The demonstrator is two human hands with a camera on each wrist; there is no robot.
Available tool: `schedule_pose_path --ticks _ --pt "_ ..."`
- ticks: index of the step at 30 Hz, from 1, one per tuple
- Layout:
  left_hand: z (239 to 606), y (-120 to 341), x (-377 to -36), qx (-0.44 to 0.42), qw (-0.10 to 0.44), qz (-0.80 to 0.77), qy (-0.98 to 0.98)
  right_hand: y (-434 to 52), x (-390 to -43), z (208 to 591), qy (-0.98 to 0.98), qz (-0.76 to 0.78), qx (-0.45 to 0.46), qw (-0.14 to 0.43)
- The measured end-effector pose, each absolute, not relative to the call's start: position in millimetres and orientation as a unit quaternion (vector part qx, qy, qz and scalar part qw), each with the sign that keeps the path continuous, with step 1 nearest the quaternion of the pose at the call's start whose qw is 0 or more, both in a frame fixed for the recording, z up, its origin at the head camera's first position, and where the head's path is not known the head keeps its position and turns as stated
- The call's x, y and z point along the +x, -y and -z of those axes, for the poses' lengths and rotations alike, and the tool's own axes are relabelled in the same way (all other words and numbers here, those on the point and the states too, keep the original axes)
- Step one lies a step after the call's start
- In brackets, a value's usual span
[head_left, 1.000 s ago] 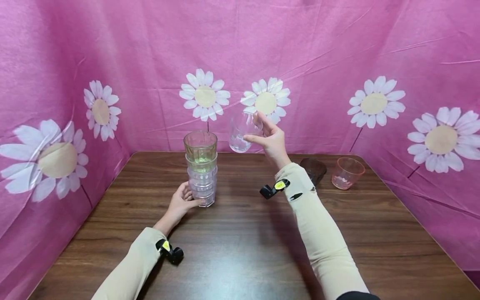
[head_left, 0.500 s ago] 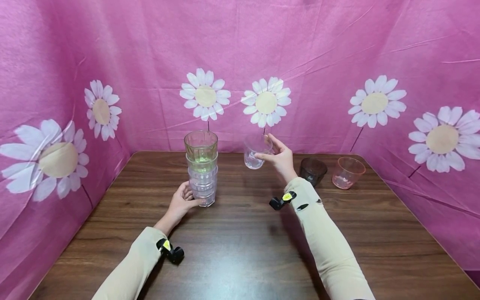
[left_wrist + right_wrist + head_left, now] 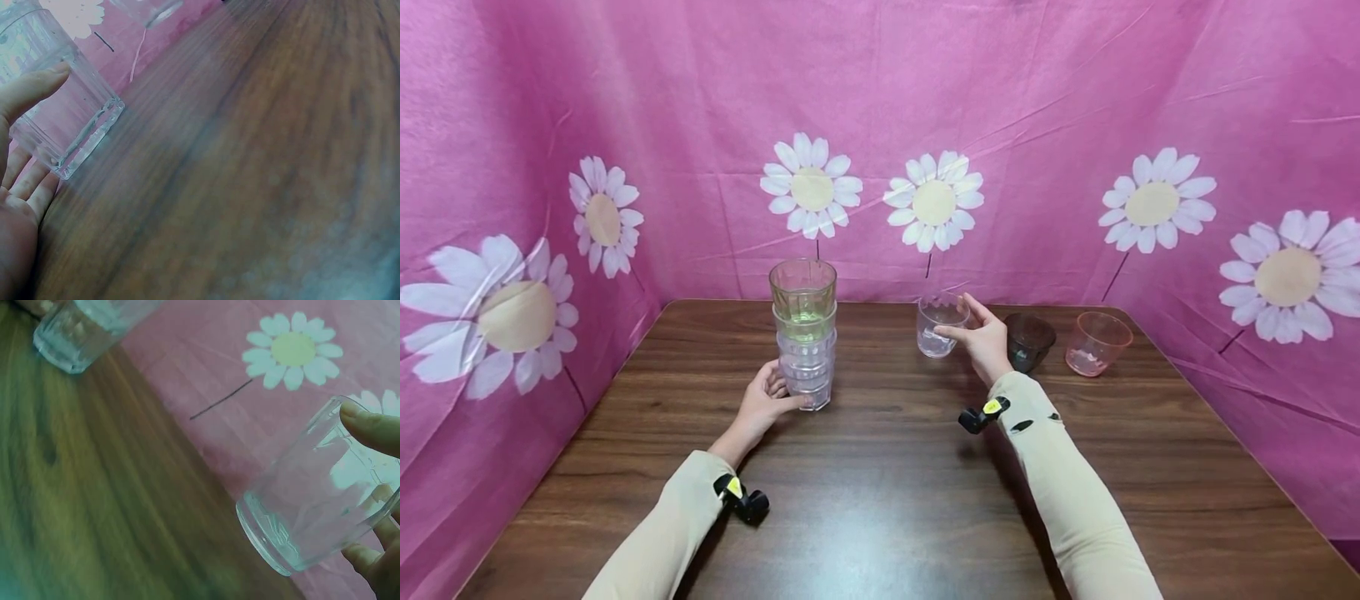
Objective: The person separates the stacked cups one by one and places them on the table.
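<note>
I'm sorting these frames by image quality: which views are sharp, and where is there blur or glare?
Head view: sharp and evenly lit, with a pale sheen on the near table. Left wrist view: soft, the wood grain smeared; only the stack of cups by the left hand reads clearly. Right wrist view: the clear cup in the right hand is fairly crisp, the table blurred.

Looked over all three views and honestly there's nothing to read anywhere, no words, numbers, logos or brand marks. The little yellow tags on the black wrist clips (image 3: pixel 992 407) are too small to tell if anything is printed on them. The pink backdrop (image 3: pixel 1075 100) only has daisy prints, and the stack of glasses (image 3: pixel 803 333) and the clear glass (image 3: pixel 937 326) carry no labels or markings that show.
</note>
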State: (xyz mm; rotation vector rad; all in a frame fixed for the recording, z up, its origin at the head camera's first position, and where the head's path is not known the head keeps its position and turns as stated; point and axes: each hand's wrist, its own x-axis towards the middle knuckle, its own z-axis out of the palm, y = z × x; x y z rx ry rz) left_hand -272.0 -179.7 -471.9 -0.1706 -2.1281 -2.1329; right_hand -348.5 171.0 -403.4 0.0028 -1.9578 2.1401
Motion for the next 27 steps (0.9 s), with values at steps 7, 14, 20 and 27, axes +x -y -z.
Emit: schedule_pose_path --ticks 7,14,20,27 --pt "470 179 -270 -0.050 0.053 0.702 0.708 -184 -345 417 0.685 -0.719 -0.011 0.113" --pt "469 180 -271 -0.053 0.048 0.708 0.703 -187 -345 427 0.691 -0.714 -0.017 0.109" --pt "469 180 -271 -0.051 0.047 0.709 0.702 -187 -345 429 0.707 -0.699 -0.016 0.107" --pt "468 180 -272 -0.046 0.045 0.704 0.707 -186 -340 422 0.734 -0.673 -0.015 0.090"
